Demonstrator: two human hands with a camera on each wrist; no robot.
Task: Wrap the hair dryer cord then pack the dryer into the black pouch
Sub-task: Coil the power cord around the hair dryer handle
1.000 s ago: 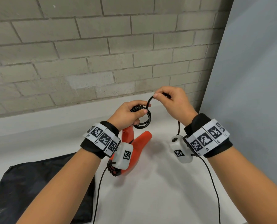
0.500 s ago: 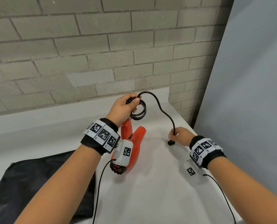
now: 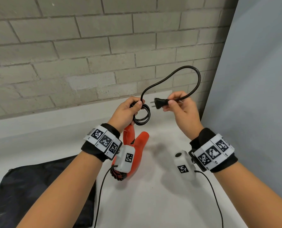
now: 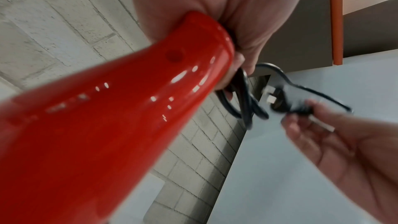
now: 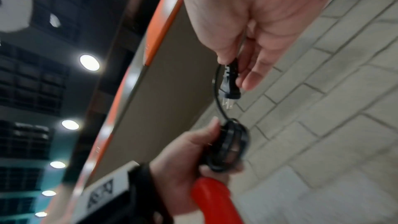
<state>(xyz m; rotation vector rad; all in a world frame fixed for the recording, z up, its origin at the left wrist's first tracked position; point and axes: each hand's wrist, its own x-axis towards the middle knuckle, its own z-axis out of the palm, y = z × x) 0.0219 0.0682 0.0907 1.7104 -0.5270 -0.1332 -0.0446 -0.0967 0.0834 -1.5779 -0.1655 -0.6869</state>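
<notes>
Our left hand (image 3: 126, 111) grips the red hair dryer (image 3: 137, 155) handle and coiled cord (image 3: 142, 118) above the white table (image 3: 153, 195); the black pouch (image 3: 30, 186) lies at its near left edge. Our right hand (image 3: 183, 111) pinches the plug (image 3: 160, 102).

A wall of pale grey painted blocks (image 3: 91, 51) with darker mortar lines fills the space behind the white table (image 3: 153, 203), meeting the table's far edge. To the right of that block wall, a smooth light grey partition panel (image 3: 260, 79) stands at an angle along the table's right side. In the right wrist view, left of the block wall, a tan panel with an orange edge strip (image 5: 163, 28) rises toward a dark gridded ceiling (image 5: 32, 83), where round recessed lights (image 5: 89, 62) glow in a row.
</notes>
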